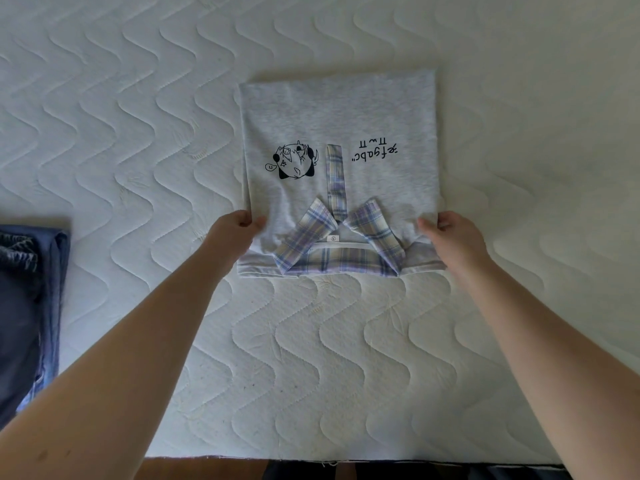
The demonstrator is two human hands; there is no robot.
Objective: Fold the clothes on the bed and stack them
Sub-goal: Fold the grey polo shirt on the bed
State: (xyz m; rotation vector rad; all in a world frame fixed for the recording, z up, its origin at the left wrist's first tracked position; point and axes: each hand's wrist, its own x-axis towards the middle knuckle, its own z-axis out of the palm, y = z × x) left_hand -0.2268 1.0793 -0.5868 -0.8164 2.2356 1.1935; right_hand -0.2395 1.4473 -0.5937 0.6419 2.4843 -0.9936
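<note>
The quilted bed [138,133] carries a grey shirt [339,126] with plaid collar, already folded narrow, at centre. A dark blue pile [27,306] lies at left. The left hand [239,230] and right hand [446,233] pinch the shirt's near corners; a final fold and stacking probably remain.

White quilted mattress [138,133] with wavy stitching fills view; soft even daylight; dark floor strip [415,472] at near edge.
</note>
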